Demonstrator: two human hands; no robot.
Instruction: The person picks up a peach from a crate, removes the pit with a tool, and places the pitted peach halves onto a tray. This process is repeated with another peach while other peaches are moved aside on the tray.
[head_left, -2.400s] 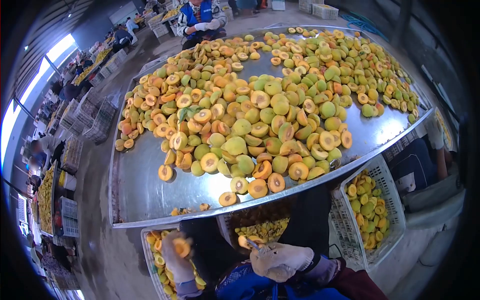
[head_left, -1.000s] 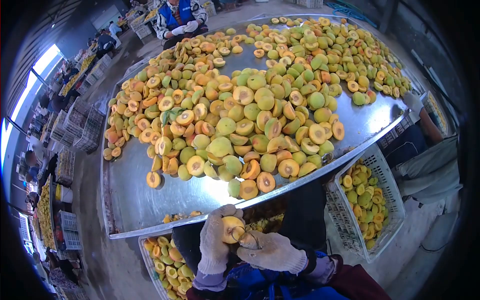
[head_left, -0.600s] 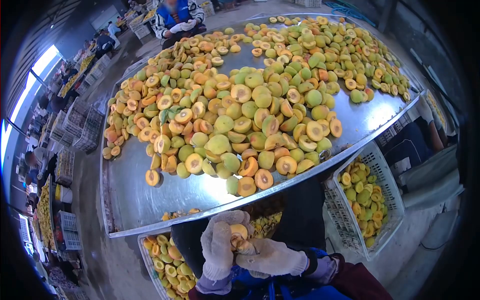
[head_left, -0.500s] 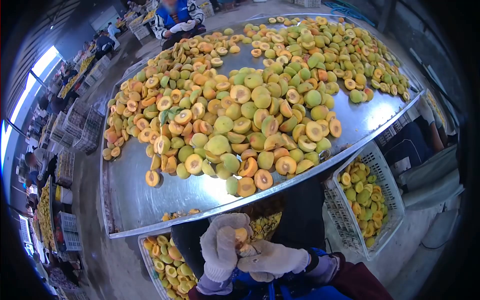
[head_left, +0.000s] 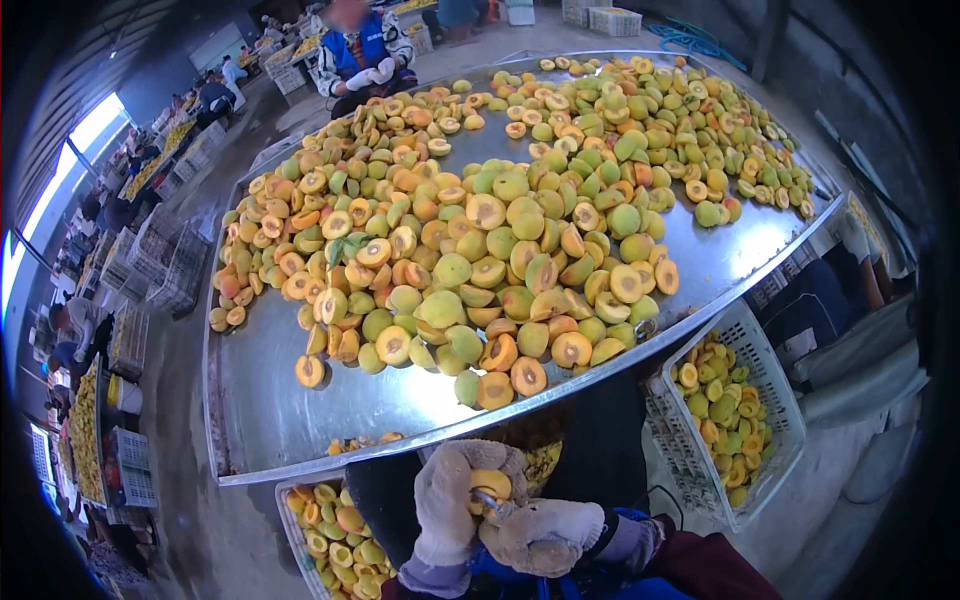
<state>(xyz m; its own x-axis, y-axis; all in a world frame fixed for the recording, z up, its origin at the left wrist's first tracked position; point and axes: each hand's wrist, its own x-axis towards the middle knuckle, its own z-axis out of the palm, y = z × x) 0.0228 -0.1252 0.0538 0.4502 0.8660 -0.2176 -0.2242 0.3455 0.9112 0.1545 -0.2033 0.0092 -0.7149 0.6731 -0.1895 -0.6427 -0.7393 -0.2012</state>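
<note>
Both hands wear pale, dirty knit gloves and meet in front of the lap, below the table's near edge. My left hand is curled round a halved fruit, its orange cut side showing. Against that fruit rests my right hand, fingers bent, with a small metal tool partly visible between the gloves. Beyond them, a large heap of halved yellow-green and orange fruit lies on the metal table.
Fruit halves fill a crate at the right and another at lower left. Across the table sits a person in a blue vest. Stacked crates and other workers are at the left.
My hands have shifted slightly, and the fruit's orange cut face and the metal tool now show between them. The view has tilted a little, so the table sits lower.
</note>
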